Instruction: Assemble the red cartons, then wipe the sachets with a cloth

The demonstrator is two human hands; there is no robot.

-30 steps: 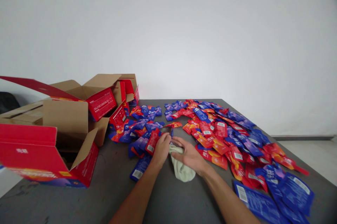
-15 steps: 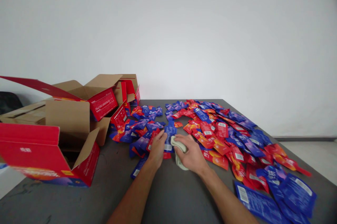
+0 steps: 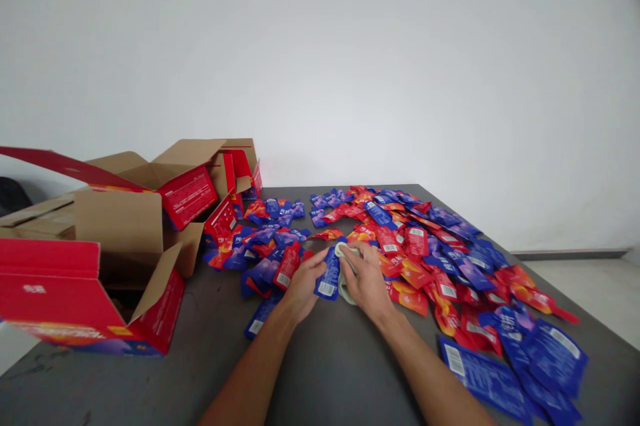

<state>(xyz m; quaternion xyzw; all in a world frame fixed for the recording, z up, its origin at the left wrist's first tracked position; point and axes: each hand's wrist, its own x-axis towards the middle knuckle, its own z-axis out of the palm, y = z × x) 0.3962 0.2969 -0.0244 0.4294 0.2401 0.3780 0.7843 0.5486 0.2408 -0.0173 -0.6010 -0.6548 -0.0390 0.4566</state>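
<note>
Near the middle of the table, my left hand (image 3: 306,281) is closed on the left edge of a blue packet (image 3: 327,277), whose printed back with a white barcode label faces me. My right hand (image 3: 367,279) is closed on a folded pale cloth (image 3: 346,288) and presses it against the packet's right side. Part of the cloth is hidden under my right fingers. Just left of my left hand lies a red packet (image 3: 287,267) with a barcode, and below it a blue packet (image 3: 261,314) partly behind my wrist.
Open red cartons (image 3: 137,306) with raised cardboard flaps stand along the left. A large spread of red and blue packets (image 3: 415,243) covers the right side, reaching the table's right edge. A smaller pile (image 3: 270,239) lies left of centre. A white wall rises behind the dark table (image 3: 320,373).
The blue packet has tilted and come slightly right and lower in my left hand. My right hand has moved up with the cloth, which now lies against the packet. The view has shifted slightly.
</note>
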